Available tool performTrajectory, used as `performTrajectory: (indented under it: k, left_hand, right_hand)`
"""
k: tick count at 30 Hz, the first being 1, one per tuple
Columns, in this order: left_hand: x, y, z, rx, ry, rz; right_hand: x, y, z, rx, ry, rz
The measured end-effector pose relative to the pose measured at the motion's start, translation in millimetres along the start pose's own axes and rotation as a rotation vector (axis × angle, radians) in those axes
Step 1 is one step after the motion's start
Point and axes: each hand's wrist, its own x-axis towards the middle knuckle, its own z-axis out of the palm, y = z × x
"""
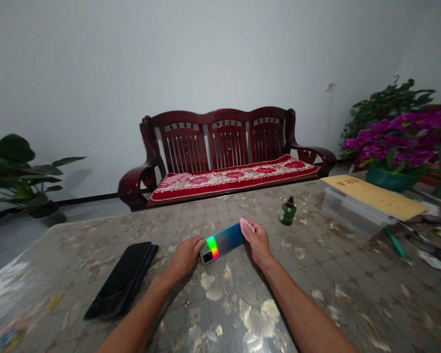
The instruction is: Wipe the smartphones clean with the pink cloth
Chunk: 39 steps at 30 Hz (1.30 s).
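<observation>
Left hand and right hand of a seated-height worker meet over a table covered in a floral pattern, a blue phone held between them. The left fingers pinch the phone's camera end, while the right thumb and fingers close on a folded pink cloth at the opposite end. Back side toward the viewer, the phone slants up to the right near the middle of the table, a rainbow band of reflected light beside its dark camera block; whether its lower edge touches the tabletop cannot be told. Near the left forearm lies a dark tablet-like device, with another flat item partly hidden beneath it. Beyond the right hand, a small green bottle with a black top stands upright. Farther right, a yellow envelope lies across a clear plastic box, close to purple flowers in a green pot. Across the table, a dark red wooden bench bears a red floral runner against a pale wall, with a leafy plant at far left
</observation>
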Motion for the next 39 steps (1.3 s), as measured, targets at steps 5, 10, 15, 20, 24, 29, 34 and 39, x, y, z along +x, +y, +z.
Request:
performTrajectory:
  k: [5, 10, 15, 20, 24, 29, 34, 39]
  left_hand:
    - [5.5, -1.8, 13.0, -0.130, 0.032, -0.022]
    - [-0.7, -3.7, 27.9, -0.050, 0.021, 0.034]
    - [-10.2, -1.0, 36.8, 0.005, -0.006, 0.072]
    - [-13.8, 1.4, 36.9, 0.123, 0.038, 0.175]
    - [-15.8, 1.5, 38.3, 0.210, 0.081, 0.247]
    - [-19.4, 3.7, 40.8, 0.196, 0.108, 0.265]
    - [-22.4, 7.1, 40.9, 0.149, 0.111, 0.279]
    - [-26.5, 8.9, 39.9, 0.172, 0.106, 0.265]
  right_hand:
    - [-2.5, -3.3, -2.6, -0.045, 0.036, 0.005]
    - [-3.7, -2.7, -2.6, -0.085, 0.047, 0.013]
    - [-5.1, 3.7, -4.1, -0.224, -0.029, -0.047]
    - [-3.7, 9.4, -12.1, -0.528, -0.097, -0.183]
    - [-9.2, 2.5, -17.6, -0.881, -0.177, -0.379]
    - [-24.3, -13.2, -19.5, -1.393, -0.267, -0.519]
    - [-39.0, -8.7, -11.6, -1.490, -0.369, -0.587]
    - [-36.5, -6.0, -11.3, -1.510, -0.407, -0.618]
